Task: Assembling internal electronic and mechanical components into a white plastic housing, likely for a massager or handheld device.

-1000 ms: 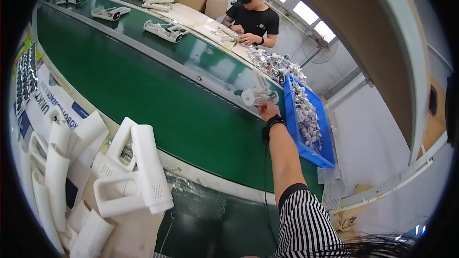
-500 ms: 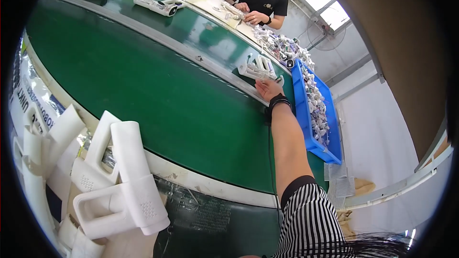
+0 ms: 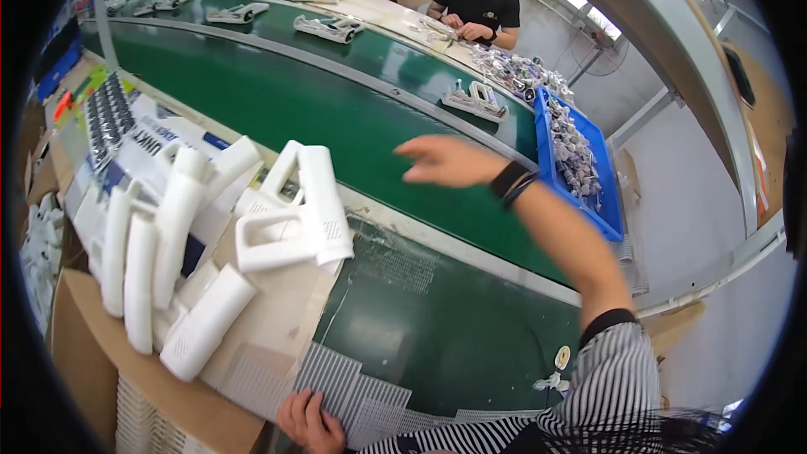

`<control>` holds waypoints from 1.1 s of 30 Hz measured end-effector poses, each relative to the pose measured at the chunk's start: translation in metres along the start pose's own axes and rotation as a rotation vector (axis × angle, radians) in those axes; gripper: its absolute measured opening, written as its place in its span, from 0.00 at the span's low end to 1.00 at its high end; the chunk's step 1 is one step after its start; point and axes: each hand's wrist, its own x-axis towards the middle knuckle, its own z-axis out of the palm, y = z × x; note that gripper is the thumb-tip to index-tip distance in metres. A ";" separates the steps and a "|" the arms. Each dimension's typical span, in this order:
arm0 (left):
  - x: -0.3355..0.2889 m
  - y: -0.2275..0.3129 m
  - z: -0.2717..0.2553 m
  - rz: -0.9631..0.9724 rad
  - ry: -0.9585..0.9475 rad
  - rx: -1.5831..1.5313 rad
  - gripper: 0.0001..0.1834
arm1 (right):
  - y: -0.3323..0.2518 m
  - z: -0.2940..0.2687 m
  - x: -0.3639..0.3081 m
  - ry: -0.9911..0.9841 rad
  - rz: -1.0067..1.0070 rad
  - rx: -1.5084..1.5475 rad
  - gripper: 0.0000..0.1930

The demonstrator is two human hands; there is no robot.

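My right hand (image 3: 450, 160) hangs over the green conveyor belt (image 3: 252, 92), its fingers stretched out to the left and nothing in them. Beyond it, an opened white plastic housing (image 3: 475, 105) with parts inside lies on the far lane. My left hand (image 3: 311, 422) rests at the near edge of the worktable, fingers lying on a grey striped mesh sheet (image 3: 329, 374). Ahead of that hand, white plastic shells with looped handles (image 3: 332, 210) lie stacked. More white tubular shells (image 3: 181, 210) are heaped to their left.
A blue bin (image 3: 542, 143) full of small wired parts stands at the right, by a similar pile (image 3: 517, 67). A co-worker (image 3: 475, 0) handles parts across the belt. An open cardboard box (image 3: 92, 345) sits near left. A metal frame (image 3: 731, 118) arches over the right side.
My right hand has drawn back left and nearer from beside the opened housing, which stays on the far lane. The view has shifted, and my left hand now shows at the lower edge.
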 end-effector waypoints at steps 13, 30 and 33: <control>-0.019 -0.019 0.031 0.163 0.191 -0.111 0.18 | -0.156 0.242 -0.046 0.370 0.005 -0.607 0.08; -0.078 0.162 -0.006 0.146 -0.577 -0.667 0.35 | -0.218 0.363 -0.450 0.692 0.233 1.655 0.25; -0.068 0.183 0.030 0.507 -0.558 -0.476 0.38 | -0.234 0.362 -0.458 0.352 0.205 1.257 0.23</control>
